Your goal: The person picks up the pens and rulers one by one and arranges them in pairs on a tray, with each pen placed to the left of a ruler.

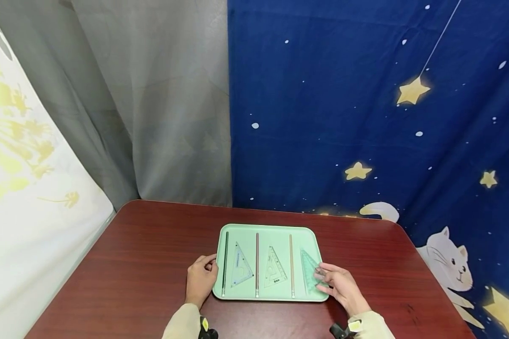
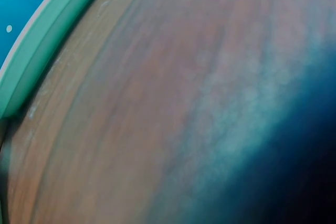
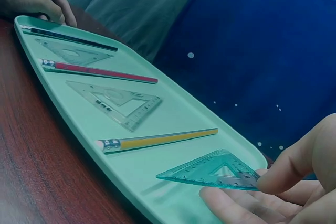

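Note:
My right hand [image 1: 341, 285] pinches a translucent green set square [image 3: 197, 170] by one end, between thumb and fingers. The set square is tilted over the right end of a pale green tray [image 1: 271, 229]. My left hand [image 1: 201, 280] holds the tray's left rim with bent fingers; its grip is partly hidden. On the tray lie a black pencil [image 1: 225, 263], a clear set square [image 1: 240, 268], a red pencil [image 3: 105, 72], a second clear set square [image 3: 123, 103] and a yellow pencil [image 3: 168, 139], spaced in a row from left to right.
The tray sits on a dark red-brown wooden table [image 1: 152, 254]. Behind the table hang a grey curtain [image 1: 178, 117] and a blue starry curtain [image 1: 301, 117]. A white cloth [image 1: 34, 226] hangs along the left side. The left wrist view shows mostly blurred tabletop [image 2: 131, 119].

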The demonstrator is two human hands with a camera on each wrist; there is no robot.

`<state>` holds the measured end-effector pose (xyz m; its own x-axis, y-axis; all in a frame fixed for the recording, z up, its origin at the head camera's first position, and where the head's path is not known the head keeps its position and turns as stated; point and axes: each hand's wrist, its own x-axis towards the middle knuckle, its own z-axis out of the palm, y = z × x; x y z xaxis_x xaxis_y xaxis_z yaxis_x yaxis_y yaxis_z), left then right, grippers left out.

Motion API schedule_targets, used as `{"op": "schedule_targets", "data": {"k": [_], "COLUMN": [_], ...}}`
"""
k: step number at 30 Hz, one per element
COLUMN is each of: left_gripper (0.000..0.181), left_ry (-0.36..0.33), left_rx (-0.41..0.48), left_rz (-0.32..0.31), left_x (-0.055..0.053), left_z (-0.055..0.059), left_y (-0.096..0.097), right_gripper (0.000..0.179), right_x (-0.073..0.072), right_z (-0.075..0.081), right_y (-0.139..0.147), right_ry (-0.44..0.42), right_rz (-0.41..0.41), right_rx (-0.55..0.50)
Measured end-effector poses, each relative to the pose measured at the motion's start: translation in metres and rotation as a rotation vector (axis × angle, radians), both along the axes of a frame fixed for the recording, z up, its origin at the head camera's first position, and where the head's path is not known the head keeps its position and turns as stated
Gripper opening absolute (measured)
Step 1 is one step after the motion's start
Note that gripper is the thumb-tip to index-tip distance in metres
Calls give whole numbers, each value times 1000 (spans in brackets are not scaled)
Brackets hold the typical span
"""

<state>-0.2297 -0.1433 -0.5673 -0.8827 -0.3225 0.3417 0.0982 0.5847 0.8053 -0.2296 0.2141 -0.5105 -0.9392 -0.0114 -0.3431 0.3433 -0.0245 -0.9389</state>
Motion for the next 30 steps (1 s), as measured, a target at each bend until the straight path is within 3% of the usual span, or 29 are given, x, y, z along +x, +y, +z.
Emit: {"op": "schedule_targets", "data": {"k": [14, 30], "left_gripper": [21, 22], "left_ry": [-6, -30], "left_rx": [0, 6], "left_rz": [-1, 8], "left_x": [0, 2], "left_z": [1, 2], "left_y": [0, 0], "right_gripper": [49, 58], "right_x": [2, 5], "right_z": [-2, 5], "right_y": [-16, -13], "right_ry": [44, 55], "right_rz": [-92, -33], "right_rx": [68, 239]}}
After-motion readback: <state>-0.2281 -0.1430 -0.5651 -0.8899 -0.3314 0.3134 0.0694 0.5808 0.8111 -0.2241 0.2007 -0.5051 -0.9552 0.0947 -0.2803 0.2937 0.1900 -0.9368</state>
